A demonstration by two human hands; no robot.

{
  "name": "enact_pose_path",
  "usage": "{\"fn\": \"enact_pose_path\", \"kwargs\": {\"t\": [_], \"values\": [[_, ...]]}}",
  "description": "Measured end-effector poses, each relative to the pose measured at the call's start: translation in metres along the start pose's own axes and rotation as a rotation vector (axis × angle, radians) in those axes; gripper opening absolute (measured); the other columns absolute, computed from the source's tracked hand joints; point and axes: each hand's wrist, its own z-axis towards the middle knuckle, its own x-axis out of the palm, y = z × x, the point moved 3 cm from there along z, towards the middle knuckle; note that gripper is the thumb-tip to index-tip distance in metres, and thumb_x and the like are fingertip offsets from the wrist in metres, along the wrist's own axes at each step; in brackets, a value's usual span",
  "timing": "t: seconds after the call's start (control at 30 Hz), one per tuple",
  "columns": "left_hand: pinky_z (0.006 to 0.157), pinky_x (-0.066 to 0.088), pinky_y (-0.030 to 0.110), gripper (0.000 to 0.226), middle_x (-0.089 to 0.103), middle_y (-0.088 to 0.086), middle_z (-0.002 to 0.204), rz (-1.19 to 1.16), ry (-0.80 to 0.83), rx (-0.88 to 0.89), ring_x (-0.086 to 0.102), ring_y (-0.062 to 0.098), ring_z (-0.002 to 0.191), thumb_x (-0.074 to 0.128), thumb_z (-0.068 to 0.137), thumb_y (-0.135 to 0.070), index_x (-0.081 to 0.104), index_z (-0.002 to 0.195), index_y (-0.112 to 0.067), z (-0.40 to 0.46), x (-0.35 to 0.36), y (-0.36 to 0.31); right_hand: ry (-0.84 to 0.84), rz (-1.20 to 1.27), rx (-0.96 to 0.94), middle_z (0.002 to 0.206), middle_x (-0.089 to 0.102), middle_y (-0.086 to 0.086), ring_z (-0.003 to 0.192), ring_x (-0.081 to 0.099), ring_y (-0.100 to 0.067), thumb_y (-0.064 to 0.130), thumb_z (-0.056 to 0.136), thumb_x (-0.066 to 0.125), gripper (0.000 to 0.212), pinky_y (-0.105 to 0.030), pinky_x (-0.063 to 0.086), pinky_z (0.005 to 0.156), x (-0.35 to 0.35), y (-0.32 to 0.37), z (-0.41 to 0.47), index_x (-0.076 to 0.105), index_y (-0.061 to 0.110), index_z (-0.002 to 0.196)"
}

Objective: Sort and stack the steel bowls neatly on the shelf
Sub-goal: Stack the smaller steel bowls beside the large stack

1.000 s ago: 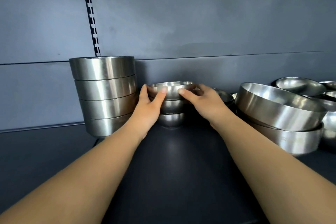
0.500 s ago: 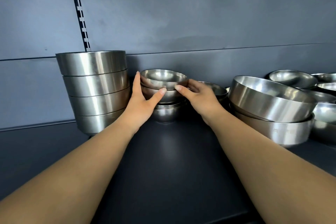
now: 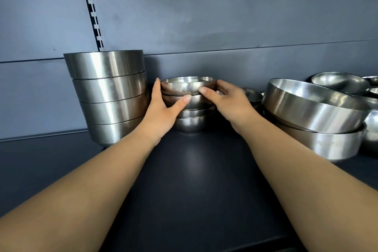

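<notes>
Head view, only one here. Small bowl stack (image 3: 189,108) sits at the back of the dark shelf (image 3: 194,180), just right of the tall stack (image 3: 110,96) of four deep bowls, nearly touching it. Left hand (image 3: 161,112) cups the small stack's left side, thumb across the front of the second bowl, fingers up behind the rim. Right hand (image 3: 229,100) holds the right side, thumb on the top bowl's front wall, fingers curled round the back. Both grips grasping the stack, neither loose.

Judged step: squaring and seating the top small bowls. To do it well: squeeze evenly from both sides, keep rims level, nudge the stack so it clears the tall stack, let go one hand at a time. Polished steel likely slips, so no sudden pull.

Look of the small stack: about four nested round-bottomed bowls, shiny, top rim roughly level, lower ones slightly offset. Right of it: another small bowl (image 3: 249,94) partly hidden behind the right hand, then two wide bowls (image 3: 315,114) nested crookedly, upper one tilted. More loose bowls (image 3: 339,83) at the far right, unsorted. Plenty left to do, I'd say.
</notes>
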Motion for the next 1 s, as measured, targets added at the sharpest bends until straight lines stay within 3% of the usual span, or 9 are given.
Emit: {"fn": "enact_pose_path", "kwargs": {"t": [0.13, 0.3, 0.37, 0.53, 0.6, 0.7, 0.83, 0.93, 1.0], "values": [[0.109, 0.026, 0.024, 0.099, 0.042, 0.003, 0.145, -0.006, 0.008, 0.002, 0.037, 0.011, 0.134, 0.069, 0.080, -0.035, -0.001, 0.149, -0.024, 0.000, 0.000, -0.002, -0.009, -0.001, -0.020, 0.102, 0.068, -0.005, 0.095, 0.061, -0.014, 0.022, 0.082, 0.067, 0.023, -0.028, 0.047, 0.092, 0.000, 0.003, -0.002, 0.066, 0.006, 0.099], [0.111, 0.025, 0.026, 0.100, 0.038, -0.001, 0.147, -0.009, 0.017, -0.017, 0.033, 0.009, 0.136, 0.069, 0.080, -0.036, -0.003, 0.149, -0.025, 0.000, -0.001, 0.002, -0.008, -0.031, -0.014, 0.111, 0.066, -0.012, 0.105, 0.060, -0.021, 0.021, 0.082, 0.066, 0.025, -0.022, 0.044, 0.088, 0.000, 0.002, -0.003, 0.065, 0.004, 0.100], [0.112, 0.023, 0.026, 0.102, 0.035, -0.003, 0.149, -0.014, 0.022, -0.023, 0.030, 0.008, 0.137, 0.068, 0.080, -0.036, -0.006, 0.149, -0.025, -0.001, 0.000, 0.004, -0.010, -0.045, -0.018, 0.111, 0.066, -0.011, 0.100, 0.060, -0.020, 0.023, 0.082, 0.067, 0.026, -0.019, 0.042, 0.084, 0.001, 0.002, -0.003, 0.065, 0.005, 0.101], [0.106, 0.022, 0.022, 0.105, 0.028, -0.008, 0.152, -0.007, 0.030, -0.056, 0.028, 0.005, 0.136, 0.066, 0.080, -0.042, -0.013, 0.147, -0.029, -0.002, 0.004, 0.008, 0.010, -0.067, 0.011, 0.113, 0.065, -0.008, 0.106, 0.059, -0.018, 0.028, 0.080, 0.069, 0.037, -0.029, 0.045, 0.097, 0.001, -0.001, -0.003, 0.062, 0.010, 0.111], [0.106, 0.023, 0.022, 0.104, 0.033, -0.007, 0.149, -0.019, 0.019, -0.051, 0.031, 0.007, 0.136, 0.067, 0.080, -0.040, -0.012, 0.147, -0.029, -0.001, 0.004, 0.009, 0.006, -0.029, 0.016, 0.103, 0.067, -0.005, 0.093, 0.062, -0.013, 0.025, 0.080, 0.070, 0.033, -0.020, 0.049, 0.086, -0.001, 0.000, -0.003, 0.064, 0.009, 0.108], [0.102, 0.025, 0.019, 0.102, 0.043, -0.015, 0.137, -0.036, 0.006, -0.044, 0.035, 0.004, 0.132, 0.067, 0.082, -0.035, -0.010, 0.148, -0.026, 0.000, 0.002, 0.009, 0.015, 0.016, 0.027, 0.077, 0.063, 0.005, 0.064, 0.058, 0.001, 0.021, 0.081, 0.069, 0.015, -0.006, 0.042, 0.055, -0.003, 0.001, -0.004, 0.065, 0.015, 0.094], [0.097, 0.023, 0.016, 0.102, 0.039, -0.033, 0.121, -0.012, 0.031, -0.045, 0.032, -0.005, 0.125, 0.066, 0.082, -0.034, -0.011, 0.148, -0.026, -0.001, 0.002, 0.007, 0.006, -0.021, 0.049, 0.079, 0.063, 0.010, 0.075, 0.061, 0.000, 0.025, 0.080, 0.069, 0.010, -0.009, 0.045, 0.068, -0.004, -0.002, -0.004, 0.060, 0.022, 0.083], [0.097, 0.021, 0.015, 0.102, 0.029, -0.033, 0.122, 0.009, 0.049, -0.059, 0.025, -0.010, 0.121, 0.065, 0.083, -0.035, -0.015, 0.147, -0.026, -0.002, 0.002, 0.008, 0.028, -0.073, 0.055, 0.102, 0.067, -0.002, 0.098, 0.062, -0.015, 0.029, 0.081, 0.068, 0.027, -0.024, 0.047, 0.090, -0.001, -0.004, -0.004, 0.066, 0.012, 0.101], [0.097, 0.021, 0.014, 0.103, 0.028, -0.031, 0.123, 0.017, 0.059, -0.074, 0.024, -0.010, 0.121, 0.064, 0.083, -0.037, -0.016, 0.146, -0.025, -0.003, 0.003, 0.008, 0.030, -0.074, 0.052, 0.103, 0.066, -0.003, 0.098, 0.060, -0.017, 0.031, 0.081, 0.068, 0.031, -0.027, 0.046, 0.091, 0.000, -0.004, -0.004, 0.065, 0.010, 0.104]]}}
